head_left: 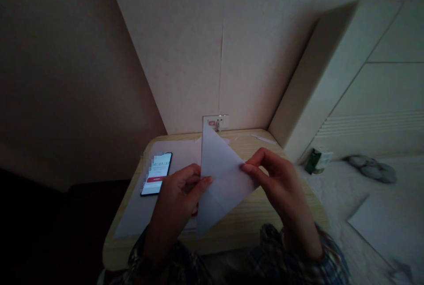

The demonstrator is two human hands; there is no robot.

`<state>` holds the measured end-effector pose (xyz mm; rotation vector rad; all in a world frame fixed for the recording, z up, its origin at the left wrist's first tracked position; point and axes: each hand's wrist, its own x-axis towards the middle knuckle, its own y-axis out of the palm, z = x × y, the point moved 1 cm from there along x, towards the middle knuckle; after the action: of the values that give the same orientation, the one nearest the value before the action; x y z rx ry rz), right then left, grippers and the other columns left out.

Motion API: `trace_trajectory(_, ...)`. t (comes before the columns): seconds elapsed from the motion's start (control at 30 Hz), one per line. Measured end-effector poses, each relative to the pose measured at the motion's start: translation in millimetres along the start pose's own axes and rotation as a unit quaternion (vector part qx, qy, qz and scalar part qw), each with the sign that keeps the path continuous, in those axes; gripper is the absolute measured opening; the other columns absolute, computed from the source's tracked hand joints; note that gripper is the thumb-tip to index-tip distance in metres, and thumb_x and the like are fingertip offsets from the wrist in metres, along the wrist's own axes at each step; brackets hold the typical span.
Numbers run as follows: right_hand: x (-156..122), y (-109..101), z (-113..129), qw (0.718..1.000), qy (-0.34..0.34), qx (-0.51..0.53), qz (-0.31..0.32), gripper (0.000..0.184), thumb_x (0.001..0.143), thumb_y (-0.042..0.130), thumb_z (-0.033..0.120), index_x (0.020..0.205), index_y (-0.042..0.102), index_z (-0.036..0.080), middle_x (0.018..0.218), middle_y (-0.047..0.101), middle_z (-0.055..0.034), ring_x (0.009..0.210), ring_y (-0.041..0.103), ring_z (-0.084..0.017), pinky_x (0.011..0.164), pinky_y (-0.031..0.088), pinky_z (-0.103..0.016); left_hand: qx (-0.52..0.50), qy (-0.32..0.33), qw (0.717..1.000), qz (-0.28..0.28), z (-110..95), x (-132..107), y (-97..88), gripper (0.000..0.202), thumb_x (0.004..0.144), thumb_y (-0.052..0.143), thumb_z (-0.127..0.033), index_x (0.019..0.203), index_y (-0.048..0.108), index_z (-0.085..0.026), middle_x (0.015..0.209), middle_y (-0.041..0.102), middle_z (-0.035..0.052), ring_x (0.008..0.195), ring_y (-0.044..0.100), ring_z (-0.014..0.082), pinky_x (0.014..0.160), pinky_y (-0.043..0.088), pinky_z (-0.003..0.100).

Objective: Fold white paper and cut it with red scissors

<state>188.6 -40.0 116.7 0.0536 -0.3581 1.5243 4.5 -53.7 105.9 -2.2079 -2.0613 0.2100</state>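
A white sheet of paper [220, 170], folded into a triangle, is held up above a small wooden table [238, 232]. My left hand [180, 201] pinches its long left edge, thumb on the near face and fingers behind. At the right corner my right hand [273, 179] grips the paper between thumb and index finger. Faint crease lines cross the lower part of the triangle. Beneath the left hand lies white paper [135, 214] on the tabletop, with a lit phone [157, 174] resting on it. A small red thing peeks out behind my left hand, mostly hidden.
A wall socket [223, 121] sits just behind the table. A scrap of paper [263, 139] lies at the table's back right. On the bed to the right are a green and white box [318, 161], a grey cloth-like item [372, 169] and a white sheet [391, 227].
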Motion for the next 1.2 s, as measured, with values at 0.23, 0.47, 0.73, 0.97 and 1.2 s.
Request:
trace_trajectory(0.23,2,0,-1,0.999,-0.005,0.001,0.033,0.01,0.074,0.066,0.024,0.069,0.059,0.019,0.066,0.058,0.0016,0.063,0.053,-0.013,0.055,0.041,-0.024,0.023,0.017,1.0,-0.005,2,4,2.1,0.014,0.074,0.062,-0.031,0.069,0.06,-0.018,0.065,0.069,-0.0005,0.059,0.064,0.0158,0.05,0.044,0.02)
trace_trajectory(0.47,2,1,-1,0.999,-0.014,-0.039,0.007,0.016,0.076,0.064,0.024,0.063,0.057,0.019,0.059,0.057,0.0015,0.058,0.053,-0.013,0.053,0.04,-0.024,0.055,0.027,0.998,0.005,1,3,0.7,0.022,0.075,0.061,-0.03,0.059,0.05,-0.019,0.051,0.058,-0.0048,0.048,0.054,0.0115,0.041,0.034,0.018)
trace_trajectory(0.73,6,6,2,0.998,-0.029,-0.045,0.017,0.011,0.072,0.067,0.023,0.065,0.06,0.019,0.066,0.062,0.0008,0.066,0.057,-0.015,0.063,0.043,-0.026,0.111,0.036,0.993,0.0,-3,5,3.7,0.018,0.074,0.06,-0.028,0.06,0.054,-0.019,0.05,0.056,-0.0043,0.05,0.056,0.0132,0.044,0.037,0.02)
trace_trajectory(0.97,6,3,-2,0.999,-0.004,-0.037,0.011,0.018,0.073,0.066,0.025,0.058,0.058,0.019,0.058,0.059,0.0019,0.059,0.054,-0.014,0.058,0.039,-0.026,0.113,0.027,0.993,0.035,-4,4,4.5,0.018,0.076,0.058,-0.028,0.06,0.054,-0.019,0.054,0.059,-0.0032,0.05,0.053,0.0125,0.043,0.034,0.019)
trace_trajectory(1.2,11,7,1,0.999,-0.026,-0.019,0.024,0.011,0.069,0.069,0.021,0.064,0.06,0.019,0.065,0.061,0.0013,0.065,0.056,-0.015,0.063,0.042,-0.026,0.148,0.035,0.988,0.041,-3,5,5.7,0.02,0.074,0.057,-0.027,0.057,0.049,-0.02,0.051,0.056,-0.0043,0.052,0.055,0.0137,0.048,0.037,0.021)
